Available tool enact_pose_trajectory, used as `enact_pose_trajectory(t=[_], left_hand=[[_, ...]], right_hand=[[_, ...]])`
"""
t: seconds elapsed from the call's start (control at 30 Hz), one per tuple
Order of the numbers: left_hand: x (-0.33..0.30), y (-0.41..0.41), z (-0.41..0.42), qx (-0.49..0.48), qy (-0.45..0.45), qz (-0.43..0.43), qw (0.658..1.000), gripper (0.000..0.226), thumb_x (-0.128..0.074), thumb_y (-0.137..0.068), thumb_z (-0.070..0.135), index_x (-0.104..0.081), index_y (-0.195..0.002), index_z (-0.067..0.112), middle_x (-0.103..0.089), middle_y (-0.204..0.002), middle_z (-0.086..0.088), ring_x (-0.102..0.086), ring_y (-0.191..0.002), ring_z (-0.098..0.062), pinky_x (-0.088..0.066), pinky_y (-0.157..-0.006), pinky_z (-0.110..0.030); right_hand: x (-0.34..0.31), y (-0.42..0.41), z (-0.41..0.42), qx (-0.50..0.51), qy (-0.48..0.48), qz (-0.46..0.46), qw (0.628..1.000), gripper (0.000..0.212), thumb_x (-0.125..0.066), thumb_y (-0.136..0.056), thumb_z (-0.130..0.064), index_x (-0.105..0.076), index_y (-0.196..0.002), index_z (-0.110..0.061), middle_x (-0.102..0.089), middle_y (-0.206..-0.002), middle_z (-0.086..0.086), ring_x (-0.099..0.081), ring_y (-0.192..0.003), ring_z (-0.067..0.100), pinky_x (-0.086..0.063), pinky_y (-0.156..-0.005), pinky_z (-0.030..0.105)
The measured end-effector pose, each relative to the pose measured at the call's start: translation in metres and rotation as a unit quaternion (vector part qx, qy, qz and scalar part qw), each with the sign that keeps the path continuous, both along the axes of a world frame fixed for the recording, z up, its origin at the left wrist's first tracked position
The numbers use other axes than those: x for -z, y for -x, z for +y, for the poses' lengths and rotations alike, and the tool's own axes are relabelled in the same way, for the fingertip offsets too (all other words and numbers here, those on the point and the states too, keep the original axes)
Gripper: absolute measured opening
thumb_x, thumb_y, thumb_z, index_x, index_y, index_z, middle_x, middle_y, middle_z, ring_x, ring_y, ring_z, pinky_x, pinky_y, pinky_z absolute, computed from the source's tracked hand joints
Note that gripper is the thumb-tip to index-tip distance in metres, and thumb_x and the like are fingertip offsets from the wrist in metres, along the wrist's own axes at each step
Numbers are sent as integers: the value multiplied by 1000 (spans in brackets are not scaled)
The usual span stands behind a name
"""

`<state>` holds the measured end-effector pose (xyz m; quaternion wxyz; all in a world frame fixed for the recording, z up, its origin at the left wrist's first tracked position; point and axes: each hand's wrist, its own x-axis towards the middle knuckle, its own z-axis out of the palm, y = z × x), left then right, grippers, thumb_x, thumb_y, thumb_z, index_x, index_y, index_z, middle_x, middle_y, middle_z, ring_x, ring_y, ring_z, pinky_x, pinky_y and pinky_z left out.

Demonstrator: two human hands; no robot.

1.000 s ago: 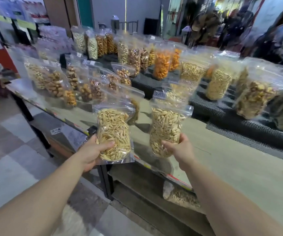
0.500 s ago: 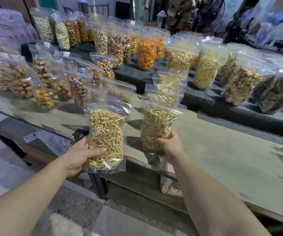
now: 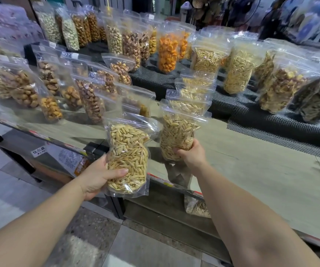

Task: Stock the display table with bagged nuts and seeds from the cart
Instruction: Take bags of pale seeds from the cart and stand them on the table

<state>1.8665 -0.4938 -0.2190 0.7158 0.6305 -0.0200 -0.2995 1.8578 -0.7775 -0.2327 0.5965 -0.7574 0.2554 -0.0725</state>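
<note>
The display table [image 3: 251,170] spreads ahead of both hands, its bare grey top running wide to the right of the right hand [image 3: 191,154], while a black mesh mat [image 3: 271,130] covers the raised part beyond. Standing bags of nuts [image 3: 89,101] crowd the space past and to the left of the left hand [image 3: 97,176]. Straight beyond the right hand stands a row of seed bags [image 3: 191,93], one behind another, of the same pale kind.

The step in hand looks like placing: two bags are brought to the table and not yet let go. The right hand grasps the right seed bag [image 3: 176,137] low down, fingers curled round its base, and that bag stands upright just in front of the row, at or just above the tabletop; contact cannot be told. The left hand clasps the left seed bag [image 3: 128,157] round its lower half, thumb across the front, and holds it in the air above the table's front edge [image 3: 74,149], to the left of the other bag.

Next, I judge, the right bag needs its base flat and steady before the fingers loosen. The left bag must go forward past the edge; open room lies between the two hands and in front of the nut bags, though the gap is narrow, so a tipped neighbour is the risk.
</note>
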Motion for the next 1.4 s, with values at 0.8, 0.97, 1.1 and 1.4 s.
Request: enact_pose_trajectory(t=[0.8, 0.97, 1.1, 1.4], left_hand=[[15, -2, -32, 55, -45, -32, 997, 117, -101, -16, 45, -56, -120, 18, -75, -112, -5, -71, -105, -20, -55, -92, -38], [18, -10, -18, 41, -61, -36, 997, 114, -101, -15, 46, -57, -118, 20, -77, -107, -1, -72, -103, -20, -54, -93, -39], [15, -14, -17, 35, -62, -33, 997, 116, -100, -13, 47, -56, -117, 20, -77, -105, -1, -73, -100, -18, -56, -84, -32], [10, -14, -28, 38, -58, -24, 997, 115, -100, -13, 47, -55, -115, 21, -78, -102, 1, -74, -94, -12, -57, -69, -18]], right_hand=[[-4, 20, 17, 70, 15, 44, 996, 94, -80, -78, -8, -26, -153, -24, -43, -151, 8, -52, -129, 30, -53, -98, 46], [0, 0, 18, 94, 28, 45, 994, 57, -70, -88, -5, -43, -138, -14, -61, -130, 7, -57, -122, 25, -45, -88, 26], [-1, -12, 11, 98, 37, 48, 993, 53, -70, -89, -7, -45, -135, -13, -62, -127, 7, -58, -119, 25, -43, -86, 26], [-2, -28, 3, 107, 34, 54, 992, 46, -66, -91, -5, -46, -132, -13, -59, -118, 5, -51, -103, 16, -39, -86, 26]])
